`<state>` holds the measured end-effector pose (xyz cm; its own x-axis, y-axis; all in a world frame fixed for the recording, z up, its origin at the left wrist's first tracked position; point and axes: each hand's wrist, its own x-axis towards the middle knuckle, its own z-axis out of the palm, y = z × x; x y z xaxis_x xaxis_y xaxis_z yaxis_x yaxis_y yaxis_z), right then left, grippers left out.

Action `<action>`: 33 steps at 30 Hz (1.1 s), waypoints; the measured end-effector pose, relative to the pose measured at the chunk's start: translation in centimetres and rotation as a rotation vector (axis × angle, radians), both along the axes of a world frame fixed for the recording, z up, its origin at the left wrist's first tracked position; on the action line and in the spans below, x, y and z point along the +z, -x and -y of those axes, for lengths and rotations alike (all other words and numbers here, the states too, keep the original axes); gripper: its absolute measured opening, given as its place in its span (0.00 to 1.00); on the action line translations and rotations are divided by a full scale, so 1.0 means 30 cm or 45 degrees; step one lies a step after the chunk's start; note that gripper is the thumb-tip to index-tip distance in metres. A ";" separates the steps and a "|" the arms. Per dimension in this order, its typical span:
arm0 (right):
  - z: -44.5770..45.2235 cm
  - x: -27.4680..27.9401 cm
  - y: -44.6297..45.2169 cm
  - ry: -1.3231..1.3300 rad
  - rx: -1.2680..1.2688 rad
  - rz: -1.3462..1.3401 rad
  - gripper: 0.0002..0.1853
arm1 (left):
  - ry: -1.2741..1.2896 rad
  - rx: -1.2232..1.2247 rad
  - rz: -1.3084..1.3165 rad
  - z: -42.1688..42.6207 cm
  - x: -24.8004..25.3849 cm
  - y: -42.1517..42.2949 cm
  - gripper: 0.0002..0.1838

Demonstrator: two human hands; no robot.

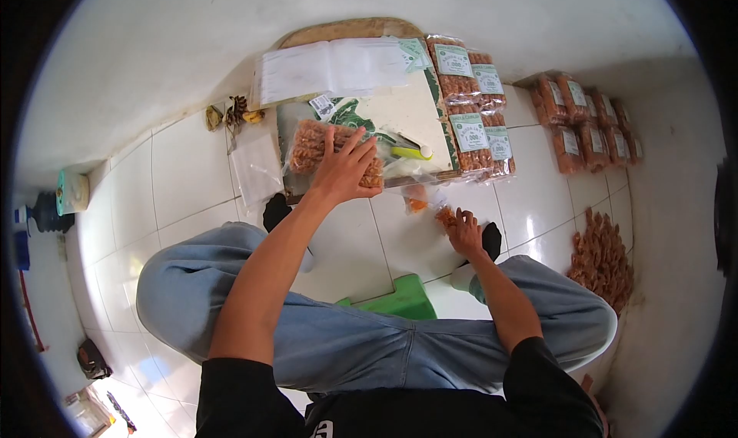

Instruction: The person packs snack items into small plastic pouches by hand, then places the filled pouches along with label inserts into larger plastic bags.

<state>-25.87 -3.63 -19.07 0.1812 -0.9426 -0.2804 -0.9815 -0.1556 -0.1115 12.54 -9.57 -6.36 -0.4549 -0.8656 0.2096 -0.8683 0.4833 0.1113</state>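
On the low board, my left hand [342,165] lies over a clear plastic pack of brown crunchy snack [309,146], fingers spread across its top and thumb at its near right edge. My right hand [463,232] is low over the floor, right of the board, its fingers bent around a small orange packet [444,216]. Another small clear packet with orange contents [417,199] is beside it, below the board's edge. A lime-green handled tool [411,152], whose kind I cannot make out, rests right of the snack pack. A small printed label [322,105] sits above the pack.
Clear plastic bags [330,70] lie across the back of the board [415,103]. Labelled snack packs [469,134] are stacked at its right. More packs [592,123] stand by the wall, above a heap of loose brown snacks [601,255]. A green stool [403,299] is between my legs.
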 end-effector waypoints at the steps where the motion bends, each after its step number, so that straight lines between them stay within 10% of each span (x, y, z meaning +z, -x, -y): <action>1: -0.004 -0.001 -0.013 0.002 -0.004 0.002 0.33 | 0.012 0.000 -0.009 0.000 -0.002 0.000 0.44; 25: -0.009 0.002 -0.135 -0.205 -0.470 0.274 0.47 | 0.000 -0.002 0.060 0.004 0.019 0.007 0.45; 33: 0.072 -0.068 -0.028 -0.260 -0.648 0.745 0.27 | 0.010 -0.004 0.064 0.007 0.018 0.004 0.45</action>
